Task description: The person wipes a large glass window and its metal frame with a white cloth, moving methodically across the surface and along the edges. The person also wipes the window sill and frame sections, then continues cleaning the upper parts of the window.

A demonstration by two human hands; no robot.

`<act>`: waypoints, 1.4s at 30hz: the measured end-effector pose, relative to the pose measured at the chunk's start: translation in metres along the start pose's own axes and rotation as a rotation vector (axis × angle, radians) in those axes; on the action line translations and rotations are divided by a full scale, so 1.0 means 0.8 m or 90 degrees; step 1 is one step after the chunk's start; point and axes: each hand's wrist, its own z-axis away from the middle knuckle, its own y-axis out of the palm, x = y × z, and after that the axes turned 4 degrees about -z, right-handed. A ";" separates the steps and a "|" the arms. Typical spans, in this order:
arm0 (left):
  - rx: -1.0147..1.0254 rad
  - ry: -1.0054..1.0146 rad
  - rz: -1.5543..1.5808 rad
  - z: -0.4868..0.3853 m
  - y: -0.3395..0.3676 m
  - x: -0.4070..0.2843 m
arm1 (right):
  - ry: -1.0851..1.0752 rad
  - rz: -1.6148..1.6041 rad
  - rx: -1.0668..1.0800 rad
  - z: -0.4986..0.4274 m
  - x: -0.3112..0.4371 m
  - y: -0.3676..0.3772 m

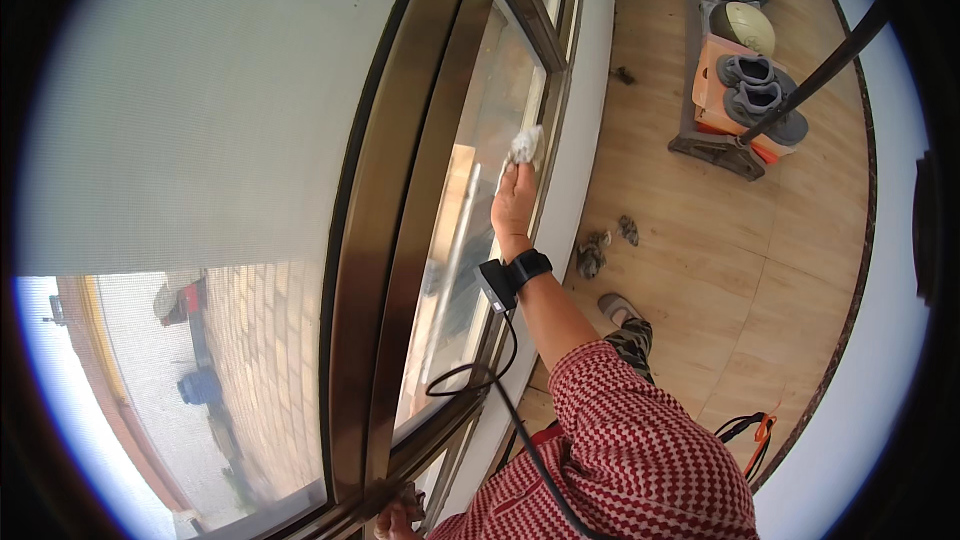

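Note:
My right hand (514, 199) stretches along a window and holds a crumpled white wad of paper or cloth (527, 144) at the glass pane (480, 120). Around that wrist is a black strap (529, 267) with a small black box (496, 286), from which a black cable (516, 409) loops down across my shirt. At the bottom edge my left hand (396, 523), partly cut off, has its fingers around a dark, crumpled wad (411, 501) beside the brown metal window frame (379, 360).
An insect screen (202, 105) fills the left. Dirty crumpled wads (592, 255) lie on the tiled floor (697, 262) near my shoe (619, 307). Grey shoes (750, 86) sit on an orange box (709, 79) behind a dark pole (817, 71). Cables (750, 427) lie lower right.

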 end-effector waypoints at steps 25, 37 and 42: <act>0.058 -0.039 0.018 -0.010 0.091 -0.070 | -0.406 0.024 0.242 -0.076 0.114 0.010; 0.056 -0.048 -0.010 -0.024 0.133 -0.088 | 0.075 -0.021 0.157 -0.175 0.002 -0.002; 0.056 -0.053 -0.022 -0.027 0.141 -0.091 | -0.376 -0.088 0.297 -0.155 0.103 0.015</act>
